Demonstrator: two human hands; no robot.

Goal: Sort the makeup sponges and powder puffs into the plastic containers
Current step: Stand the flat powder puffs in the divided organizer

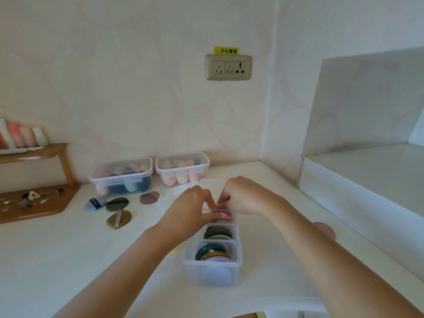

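Nearest me, the box [190, 269] holds stacked puffs [215, 254]. Just past them, over its far compartment, my left hand [190, 210] and right hand [243, 196] both pinch a pink puff [227, 218]. Farther left lie loose puffs [117, 204], and behind them two lidded tubs [121, 173] of sponges [181, 179].

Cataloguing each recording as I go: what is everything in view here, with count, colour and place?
divided container: one, clear, centre of table, puffs in three compartments
lidded containers: two, clear, by back wall, sponges inside
loose puffs: five, on table; blue, dark green, olive, mauve at left, pink at right
wooden stand: one, brown, far left, small clips below
wall socket: one, grey, above table
left hand: one, fingers at far compartment
right hand: one, beside it, fingers curled, grip unclear
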